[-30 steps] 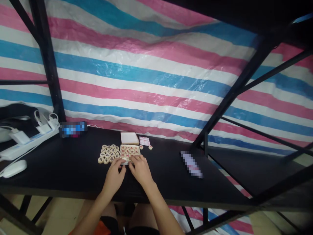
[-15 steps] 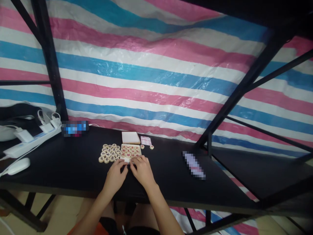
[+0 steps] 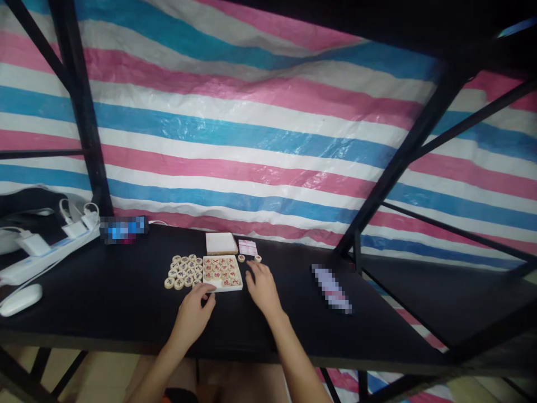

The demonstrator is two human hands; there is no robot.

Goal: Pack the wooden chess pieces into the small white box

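Note:
An open white box point(image 3: 218, 284) holds rows of round xiangqi pieces point(image 3: 216, 275) with red characters; bare floor shows at its front left. My left hand point(image 3: 193, 310) rests by the box's front left corner, fingers apart, holding nothing. Right of the box, my right hand point(image 3: 264, 288) is open with fingers reaching forward. Its fingertips are close to a loose red piece point(image 3: 258, 258); whether they touch it I cannot tell. Another red piece point(image 3: 241, 258) lies just left of that one. Pieces with black characters point(image 3: 181, 274) stand grouped left of the box.
Behind the box lies its lid point(image 3: 221, 244), beside a pink and white paper point(image 3: 247, 247). A power strip point(image 3: 50, 260) with chargers and a white mouse-like object point(image 3: 20, 300) occupy the black table's left side. A blurred-out object point(image 3: 331, 288) lies at right. Striped sheeting hangs behind.
My right hand has left the box's front edge and moved right and forward towards the loose red pieces. My left hand stays near the front left corner. The view has shifted slightly.

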